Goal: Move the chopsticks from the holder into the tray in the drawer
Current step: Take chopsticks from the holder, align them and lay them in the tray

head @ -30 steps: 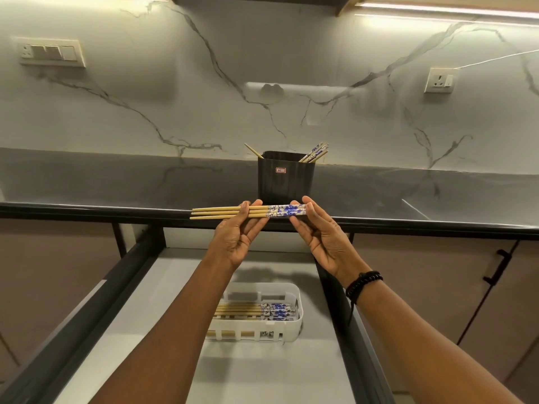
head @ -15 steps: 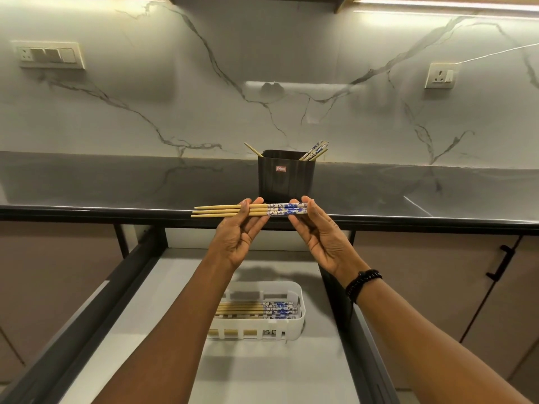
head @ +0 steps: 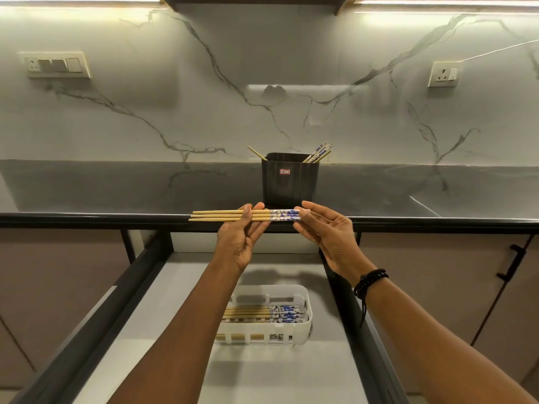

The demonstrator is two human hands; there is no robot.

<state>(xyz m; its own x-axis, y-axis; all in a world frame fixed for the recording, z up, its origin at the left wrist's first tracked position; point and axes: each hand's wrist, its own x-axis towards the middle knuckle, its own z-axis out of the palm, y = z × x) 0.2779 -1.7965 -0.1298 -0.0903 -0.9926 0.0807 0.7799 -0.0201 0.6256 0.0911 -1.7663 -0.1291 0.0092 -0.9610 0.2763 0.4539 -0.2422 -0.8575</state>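
Observation:
I hold a bundle of three chopsticks [head: 221, 215] level in front of the counter edge, wooden tips to the left, blue-and-white patterned ends to the right. My left hand [head: 240, 233] grips them near the middle with thumb over the top. My right hand [head: 326, 228] touches the patterned ends with its fingertips. Behind them the black square holder [head: 288, 182] stands on the counter with several chopsticks leaning out. Below, the white tray [head: 306, 298] in the open drawer holds several chopsticks lying the same way, partly hidden by my left forearm.
The dark counter edge [head: 116, 221] runs across just behind my hands. The drawer [head: 291, 368] is pulled out, with dark side rails on left and right. A cabinet door with a black handle [head: 510, 262] is to the right. Wall sockets sit high on the marble backsplash.
The hands and the bundle stay in nearly the same place; my right fingers have slid a little toward the patterned ends.

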